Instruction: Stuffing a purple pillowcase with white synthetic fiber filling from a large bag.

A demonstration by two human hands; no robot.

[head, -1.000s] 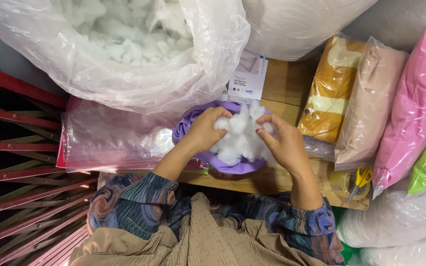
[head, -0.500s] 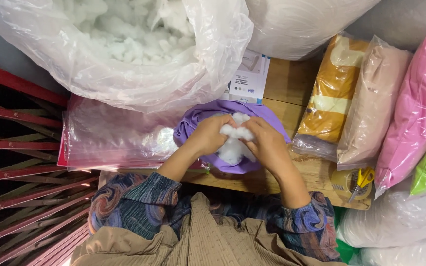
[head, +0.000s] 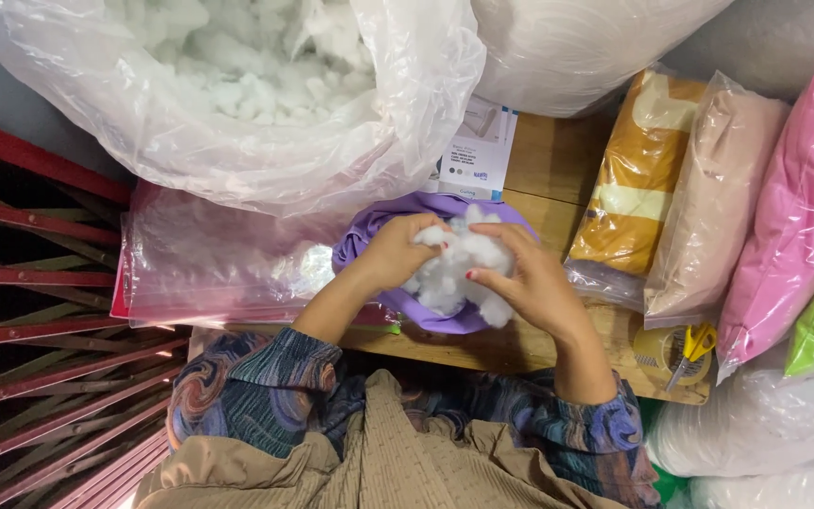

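Your left hand (head: 396, 253) and right hand (head: 527, 280) are pinching white stuffing (head: 461, 267) over the purple cover (head: 445, 316) on the counter (head: 539, 344); a big clear sack (head: 266, 160) is crowding behind, bagged pillows (head: 708, 198) and scissors (head: 691, 345) lying right.

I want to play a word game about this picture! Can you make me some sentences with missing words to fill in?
Both hands, the left hand and the right hand, grip a clump of white ____.
The fabric cover under the clump is coloured ____.
The scissors on the roll of tape have ____ handles.
The big clear bag at the top is full of white ____.

Missing words: stuffing; purple; yellow; stuffing
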